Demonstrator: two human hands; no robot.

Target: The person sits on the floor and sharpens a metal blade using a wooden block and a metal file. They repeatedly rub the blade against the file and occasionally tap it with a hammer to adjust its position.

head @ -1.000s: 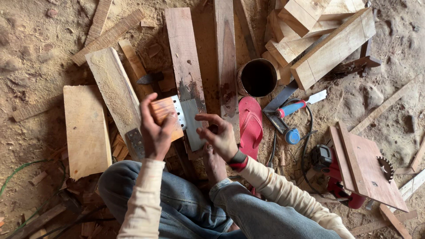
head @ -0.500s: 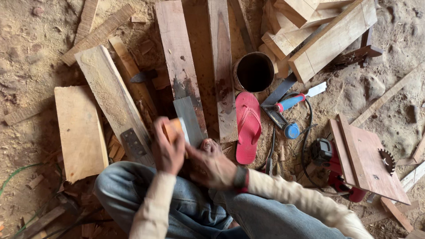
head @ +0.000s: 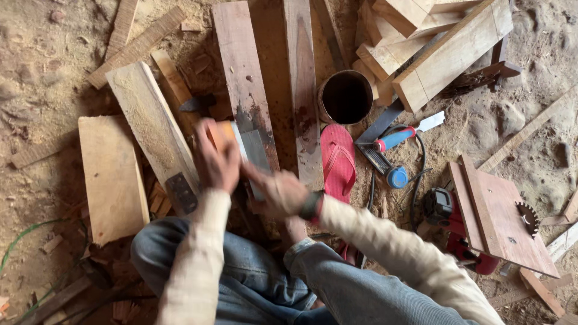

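Observation:
My left hand (head: 215, 161) is closed around a small orange wooden block (head: 226, 129) with a thin pale metal strip along its right side. I hold it just above my knees, over the near end of a reddish plank (head: 244, 84). Blurred by motion, my right hand (head: 274, 192) sits right next to the block, below and to its right, with a dark band on the wrist. Its fingers are smeared, so whether it grips anything is unclear. Both sleeves are cream and my jeans (head: 253, 283) fill the lower frame.
Planks lie on the sandy ground: a pale board (head: 111, 174) at left, a slanted plank (head: 153, 129), a narrow plank (head: 304, 90). A dark round tin (head: 345, 96), a pink sandal (head: 337, 162), a blue-handled tool (head: 394, 139) and a red circular saw under a board (head: 500, 222) lie to the right.
My left hand has lowered and turned the block from palm-up to a closed grip near my knees. My right hand has moved in beside it and is now blurred.

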